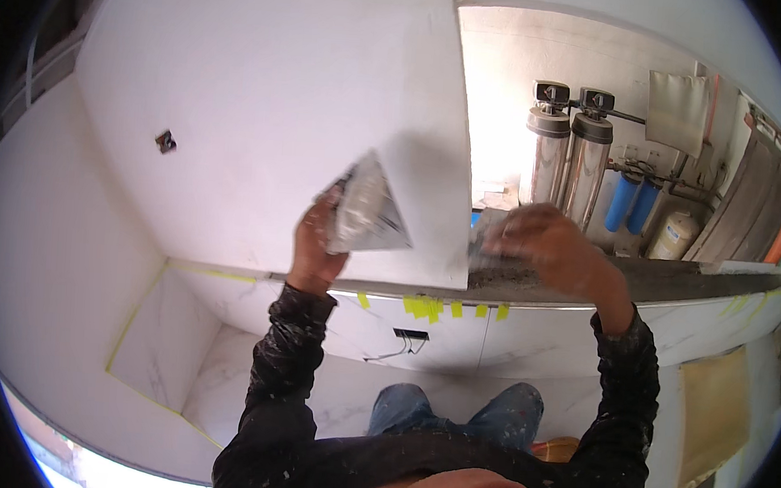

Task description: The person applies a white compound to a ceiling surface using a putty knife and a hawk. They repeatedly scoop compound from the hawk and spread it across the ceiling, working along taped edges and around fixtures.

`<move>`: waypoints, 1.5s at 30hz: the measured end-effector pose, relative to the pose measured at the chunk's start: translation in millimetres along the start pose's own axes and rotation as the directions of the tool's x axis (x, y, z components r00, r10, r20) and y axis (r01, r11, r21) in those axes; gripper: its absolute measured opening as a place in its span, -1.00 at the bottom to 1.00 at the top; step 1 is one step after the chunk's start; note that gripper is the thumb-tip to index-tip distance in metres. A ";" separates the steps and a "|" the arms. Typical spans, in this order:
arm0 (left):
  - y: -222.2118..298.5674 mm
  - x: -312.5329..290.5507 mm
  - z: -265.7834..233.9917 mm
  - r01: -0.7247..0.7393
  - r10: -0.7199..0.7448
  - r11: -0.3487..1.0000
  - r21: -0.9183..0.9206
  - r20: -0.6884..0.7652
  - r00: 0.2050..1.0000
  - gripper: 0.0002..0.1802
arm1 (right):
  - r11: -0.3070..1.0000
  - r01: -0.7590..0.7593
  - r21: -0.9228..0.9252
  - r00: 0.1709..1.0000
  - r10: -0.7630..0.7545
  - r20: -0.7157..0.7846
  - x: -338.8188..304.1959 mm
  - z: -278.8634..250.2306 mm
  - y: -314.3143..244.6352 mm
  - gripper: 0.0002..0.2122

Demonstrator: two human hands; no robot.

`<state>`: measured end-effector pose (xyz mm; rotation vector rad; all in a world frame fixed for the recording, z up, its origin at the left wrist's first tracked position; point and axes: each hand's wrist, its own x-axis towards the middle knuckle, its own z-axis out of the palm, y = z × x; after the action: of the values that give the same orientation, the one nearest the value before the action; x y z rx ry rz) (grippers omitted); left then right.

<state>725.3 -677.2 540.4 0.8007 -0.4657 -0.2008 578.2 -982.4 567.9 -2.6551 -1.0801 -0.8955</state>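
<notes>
My left hand (pixel 313 246) grips a roughly triangular flat metal plate (pixel 393 232) from its left side. A thick mound of white putty (pixel 363 205) lies on the plate. To the right, my right hand (pixel 558 254) is blurred by motion, its fingers closed on a flat grey blade like a putty knife (pixel 484 235). Its blade points left, near the edge of the window opening, apart from the plate. Behind both hands stands the white wall (pixel 265 102), with a soft shadow near the opening.
A ledge (pixel 656 283) runs below the opening, above marble-look panels (pixel 546 338) with yellow tape strips (pixel 422 308). Wires hang from a dark socket cut-out (pixel 411 335). Another wall box (pixel 165 142) sits left. Steel filter tanks (pixel 549 160) and blue filter housings (pixel 621 203) stand beyond the opening.
</notes>
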 end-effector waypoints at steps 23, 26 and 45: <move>68.2 145.6 -4.3 -0.395 0.413 0.911 -0.121 0.313 0.855 -0.55 | 0.952 0.105 0.287 0.483 0.203 -0.852 173.5 23.2 156.9 -0.68; 68.6 144.4 -0.2 -0.350 0.381 0.924 -0.154 0.306 0.872 -0.56 | 0.959 0.069 0.275 0.514 0.202 -0.834 165.8 26.3 147.8 -0.67; 71.2 152.1 -9.5 -0.303 0.342 0.940 -0.160 0.435 0.833 -0.51 | 0.953 0.156 0.258 0.485 0.154 -0.861 182.9 31.2 184.2 -0.66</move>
<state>863.7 -674.9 636.0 0.5739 -1.0277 -0.0902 820.7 -998.7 664.4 -1.5007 -0.8065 -1.6508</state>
